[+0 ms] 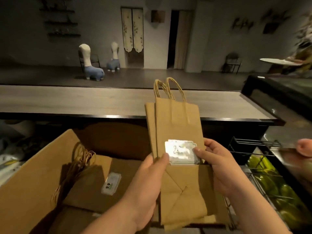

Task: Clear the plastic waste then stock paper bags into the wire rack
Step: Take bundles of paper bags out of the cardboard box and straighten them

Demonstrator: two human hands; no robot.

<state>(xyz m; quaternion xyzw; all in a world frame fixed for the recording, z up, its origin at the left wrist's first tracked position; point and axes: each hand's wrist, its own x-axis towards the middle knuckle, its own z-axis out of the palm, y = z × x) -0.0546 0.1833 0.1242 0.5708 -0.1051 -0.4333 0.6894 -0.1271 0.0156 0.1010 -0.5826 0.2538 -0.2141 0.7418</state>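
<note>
I hold a small stack of flat brown paper bags (177, 125) upright in front of me, twine handles pointing up. My left hand (150, 181) grips the stack's left edge, thumb on the front near a shiny white label (180, 153). My right hand (219, 164) grips the right edge, thumb touching that label. More flat bags (94, 188) with twine handles lie in the open cardboard box (33, 174) at the lower left. The black wire rack (249, 149) stands to the right, beside my right hand.
A long grey counter (84, 100) runs across behind the box. Green bottles (276, 188) lie under the rack's wires at the lower right. Another person's fingers (303, 147) show at the right edge. Beyond the counter are chairs and two animal-shaped stools.
</note>
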